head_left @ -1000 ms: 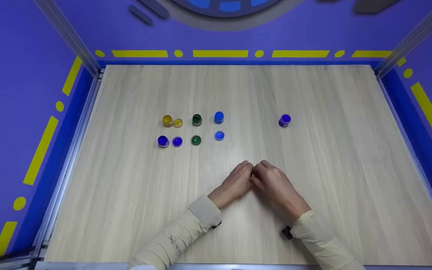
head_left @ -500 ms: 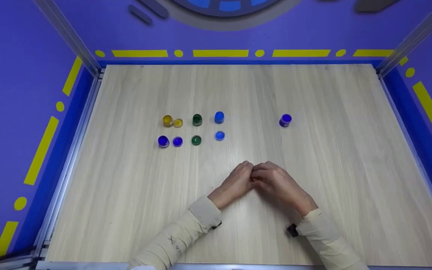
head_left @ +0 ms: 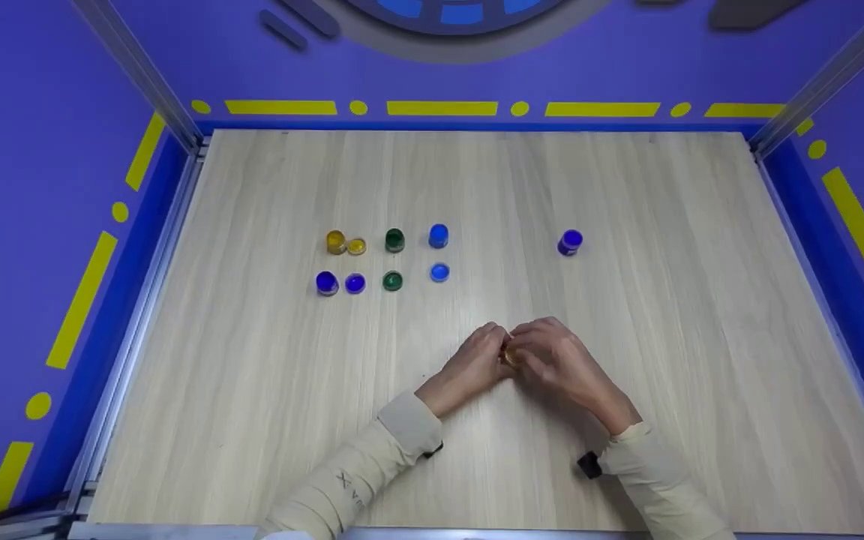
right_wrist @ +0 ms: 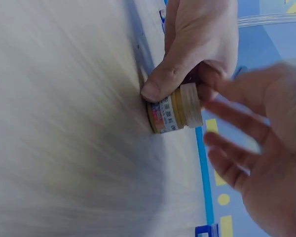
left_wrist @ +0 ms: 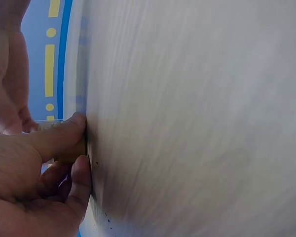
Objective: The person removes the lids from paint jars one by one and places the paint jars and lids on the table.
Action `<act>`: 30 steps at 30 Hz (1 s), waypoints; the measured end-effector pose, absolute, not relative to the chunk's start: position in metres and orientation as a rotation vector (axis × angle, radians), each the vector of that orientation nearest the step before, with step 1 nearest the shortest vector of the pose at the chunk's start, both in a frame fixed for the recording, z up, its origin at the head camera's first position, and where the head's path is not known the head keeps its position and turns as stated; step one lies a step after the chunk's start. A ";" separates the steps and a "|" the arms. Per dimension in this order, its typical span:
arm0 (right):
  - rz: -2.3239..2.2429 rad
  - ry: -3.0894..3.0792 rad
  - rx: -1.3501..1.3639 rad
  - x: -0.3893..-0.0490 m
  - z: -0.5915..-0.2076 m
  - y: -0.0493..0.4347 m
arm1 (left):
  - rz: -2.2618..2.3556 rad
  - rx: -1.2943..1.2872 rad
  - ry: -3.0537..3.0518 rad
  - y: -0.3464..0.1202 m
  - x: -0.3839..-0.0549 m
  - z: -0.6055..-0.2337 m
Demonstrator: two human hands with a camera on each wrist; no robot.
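My left hand grips a small yellow-ochre paint jar low on the table, its thumb along the labelled side. A translucent lid sits on the jar's mouth. Around that lid, my right hand has its fingers spread and slightly bent, blurred, not closed on it; whether a fingertip touches is unclear. From the left wrist view, the ochre jar shows between left thumb and fingers. Beyond the hands in the head view stands a closed-looking purple paint jar.
Left of centre stand yellow, green, blue and purple jars. Yellow, purple, green and blue lids lie near them. Blue walls border the wooden table.
My right fingers have loosened and spread away from the jar's lid, and the right wrist has shifted slightly right. The ochre jar now shows between the hands; the left hand has stayed put.
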State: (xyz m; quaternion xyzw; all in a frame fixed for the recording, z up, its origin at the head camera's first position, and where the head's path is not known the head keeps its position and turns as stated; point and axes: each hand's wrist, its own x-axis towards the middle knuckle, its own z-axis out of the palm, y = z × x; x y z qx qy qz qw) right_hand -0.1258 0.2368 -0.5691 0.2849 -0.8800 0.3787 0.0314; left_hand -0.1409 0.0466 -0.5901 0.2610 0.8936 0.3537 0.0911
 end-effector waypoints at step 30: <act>0.913 -2.877 0.812 -0.117 -0.567 0.219 | 0.986 0.803 2.711 0.047 -0.141 -0.594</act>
